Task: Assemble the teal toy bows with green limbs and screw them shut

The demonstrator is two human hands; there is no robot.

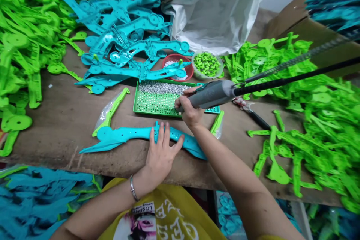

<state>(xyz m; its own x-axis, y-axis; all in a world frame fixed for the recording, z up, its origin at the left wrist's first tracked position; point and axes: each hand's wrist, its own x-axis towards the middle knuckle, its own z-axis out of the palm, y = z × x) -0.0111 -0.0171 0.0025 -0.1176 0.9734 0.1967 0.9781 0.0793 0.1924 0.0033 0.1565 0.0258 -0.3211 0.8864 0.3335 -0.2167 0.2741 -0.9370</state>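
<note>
My left hand [161, 153] lies with fingers spread on a blue plastic bow-shaped piece [135, 134], pressing it flat near the table's front edge. Gripped in my right hand [191, 110] is a grey electric screwdriver [212, 93], held over the right part of a green tray [157, 108]. Small silvery screws [160, 87] are heaped at the tray's back, and others sit in its rows of holes. The screwdriver's tip is hidden behind my hand. Green arms with clear plastic attached, one on the left [111, 114] and one on the right [218, 123], flank the blue piece.
Blue pieces [126, 45] are stacked behind the tray. Green parts pile up at left [19, 52] and right [317, 127]. A red basket [189, 71] and a tub of small green pieces [208, 64] stand behind. A cord [295, 73] runs from the screwdriver rightward.
</note>
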